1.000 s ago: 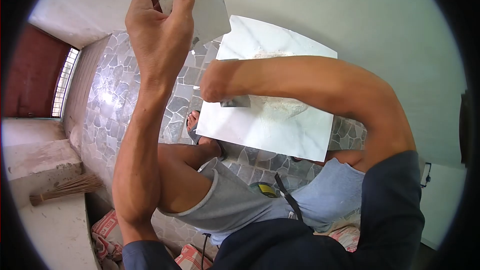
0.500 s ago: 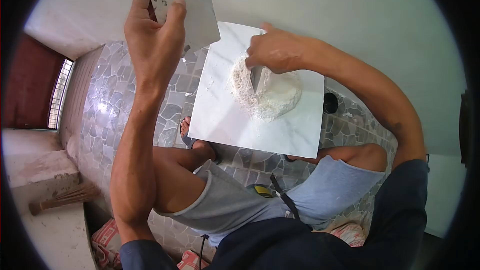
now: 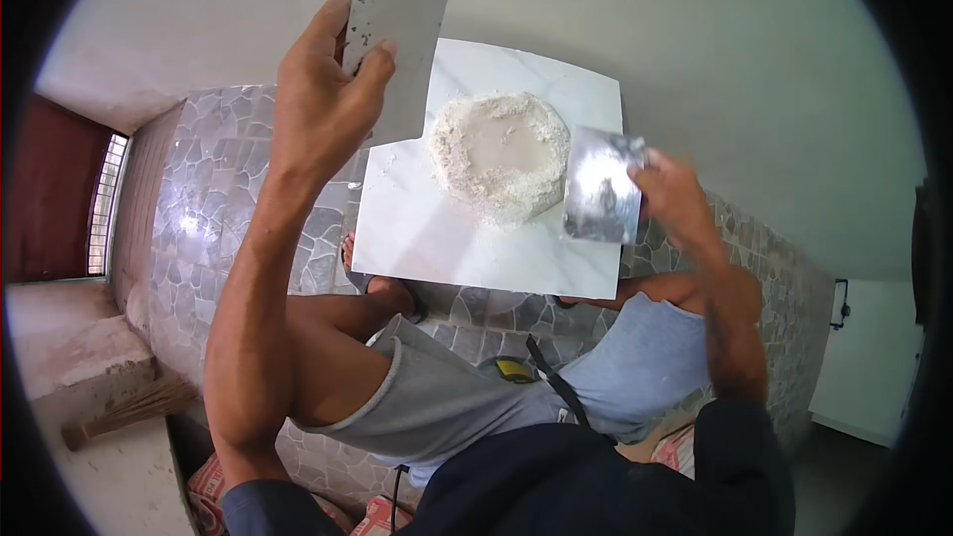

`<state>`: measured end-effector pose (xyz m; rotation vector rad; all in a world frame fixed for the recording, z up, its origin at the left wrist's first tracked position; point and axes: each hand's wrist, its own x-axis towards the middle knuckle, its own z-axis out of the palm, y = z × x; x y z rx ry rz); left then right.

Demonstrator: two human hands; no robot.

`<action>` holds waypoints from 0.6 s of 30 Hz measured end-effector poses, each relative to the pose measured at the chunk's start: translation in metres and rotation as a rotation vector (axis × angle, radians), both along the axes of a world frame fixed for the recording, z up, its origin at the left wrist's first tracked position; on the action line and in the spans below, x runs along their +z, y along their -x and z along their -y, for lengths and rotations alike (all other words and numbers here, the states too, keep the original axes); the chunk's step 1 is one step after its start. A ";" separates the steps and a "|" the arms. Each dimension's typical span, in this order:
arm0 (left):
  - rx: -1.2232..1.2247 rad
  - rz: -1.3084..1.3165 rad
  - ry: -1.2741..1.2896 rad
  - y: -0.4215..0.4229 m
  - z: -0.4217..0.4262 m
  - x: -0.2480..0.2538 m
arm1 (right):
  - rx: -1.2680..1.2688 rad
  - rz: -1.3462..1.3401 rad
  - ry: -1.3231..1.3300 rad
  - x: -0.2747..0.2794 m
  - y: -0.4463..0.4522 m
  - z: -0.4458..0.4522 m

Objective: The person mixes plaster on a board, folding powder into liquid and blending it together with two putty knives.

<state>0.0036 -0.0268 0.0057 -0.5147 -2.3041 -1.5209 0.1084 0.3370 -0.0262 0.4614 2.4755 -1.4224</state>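
The left hand (image 3: pixel 330 104) is closing round a grey flat blade (image 3: pixel 402 50), its thumb pressing on the near face and its fingers wrapping behind the dark-spotted edge; it is holding the blade up, partly covering the board's upper left corner from view. The right hand (image 3: pixel 675 197), blurring a little, is pinching a shiny metal blade (image 3: pixel 603 187) by its right side, thumb in front, its other fingers hiding too much to tell how tightly they are curling. This blade is overlapping the right edge of a white marbled board (image 3: pixel 476 260), just beside a mound of whitish powder (image 3: pixel 501 164); whether it is touching either, I cannot tell. The mound is sitting near the board's middle, its crumbly rim surrounding a smoother, flatter centre. The board is lying in front of the person's knees, over a stone-patterned floor (image 3: pixel 233 174). Nearer the body, a yellow-and-dark object (image 3: pixel 515 369) is resting between the thighs beside a black strap (image 3: pixel 558 384). Farther out, a straw broom (image 3: pixel 129 412) is lying on a ledge, with red-and-white sacks (image 3: pixel 206 488) sitting below.
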 end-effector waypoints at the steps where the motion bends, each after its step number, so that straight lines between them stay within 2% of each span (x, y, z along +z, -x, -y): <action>1: 0.000 0.008 0.014 0.000 0.000 -0.001 | -0.092 -0.007 0.143 -0.012 -0.018 0.001; 3: 0.017 0.033 0.032 0.000 -0.004 -0.002 | -0.282 -0.026 0.430 -0.034 -0.047 0.005; 5: 0.022 0.062 0.048 -0.001 -0.010 -0.001 | -0.375 -0.010 0.564 -0.060 -0.061 0.005; 7: 0.024 0.097 0.060 -0.003 -0.015 0.001 | -0.481 -0.013 0.701 -0.063 -0.068 0.020; 11: -0.004 0.121 0.068 -0.005 -0.020 0.004 | -0.498 -0.034 0.762 -0.085 -0.072 0.026; 16: -0.032 0.059 0.034 -0.002 -0.024 -0.003 | -0.489 -0.004 0.726 -0.087 -0.070 0.037; 18: -0.035 0.108 0.041 -0.005 -0.023 0.000 | -0.484 -0.004 0.723 -0.088 -0.069 0.041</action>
